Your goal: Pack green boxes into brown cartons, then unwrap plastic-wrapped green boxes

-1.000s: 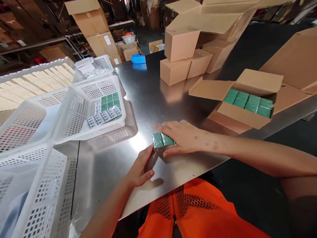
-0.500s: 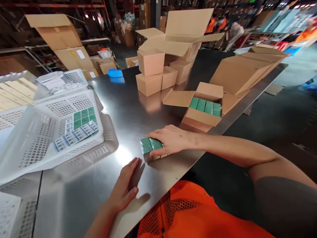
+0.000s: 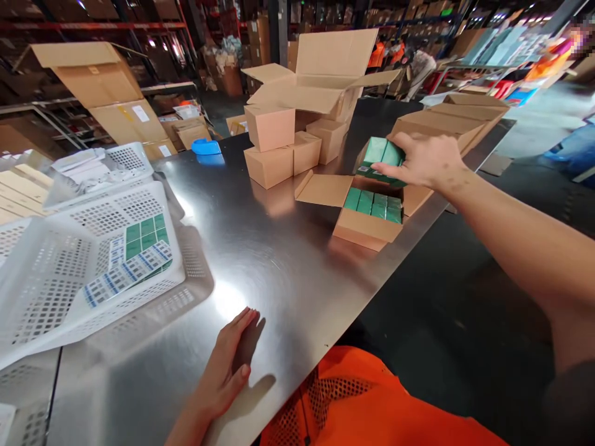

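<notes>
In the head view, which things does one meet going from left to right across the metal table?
White basket → left hand → stacked small cartons → open carton of green packs → right hand holding green packs.

Bare forearms; an orange mesh vest (image 3: 372, 402) is worn.

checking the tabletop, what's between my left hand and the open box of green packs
Only bare steel table lies between the left hand and the open box, in the head view.
</notes>
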Available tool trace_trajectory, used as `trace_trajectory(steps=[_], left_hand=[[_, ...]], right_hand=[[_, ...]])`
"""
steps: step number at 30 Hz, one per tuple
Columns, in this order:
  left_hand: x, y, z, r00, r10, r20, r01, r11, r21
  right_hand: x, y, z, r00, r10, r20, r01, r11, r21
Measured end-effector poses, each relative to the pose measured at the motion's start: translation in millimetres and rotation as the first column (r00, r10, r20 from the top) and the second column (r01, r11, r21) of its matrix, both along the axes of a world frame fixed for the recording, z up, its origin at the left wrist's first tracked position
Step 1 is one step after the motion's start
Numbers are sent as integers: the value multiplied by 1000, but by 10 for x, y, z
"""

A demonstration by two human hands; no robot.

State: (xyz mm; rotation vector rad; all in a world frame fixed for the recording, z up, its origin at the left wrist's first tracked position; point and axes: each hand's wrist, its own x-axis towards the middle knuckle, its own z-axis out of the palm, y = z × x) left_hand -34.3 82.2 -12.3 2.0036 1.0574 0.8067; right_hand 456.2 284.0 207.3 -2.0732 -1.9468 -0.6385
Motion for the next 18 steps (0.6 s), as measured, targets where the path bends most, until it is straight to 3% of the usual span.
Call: trace_trajectory(steps=[2,4,9,12,15,18], left_hand=[[-25,9,-30,1000,10,16,-10,1000,-15],[-57,23,-61,999,25,41,-23,999,-43],[-112,70,-94,994,59,89,-51,994,-93],[-116,71,-98,989,112,93,-100,987,-124],[-115,46,-122,984,156,89,-147,984,-104],[-108,28,-152,984,174,40,-172,984,-53]], right_hand=[[77,111,-115,995,-69,-70,61,992,-106],[125,204,-192,983,-76,-169,46,983,-176],[284,500,-215,929,-94,-359,8,972,-236],[409,664,-260,846,-72,-529,-75,965,-252],[508,659,-432,713,20,-701,-136,985,-110],[589,487,-747,575,133,-808,36,982,187]])
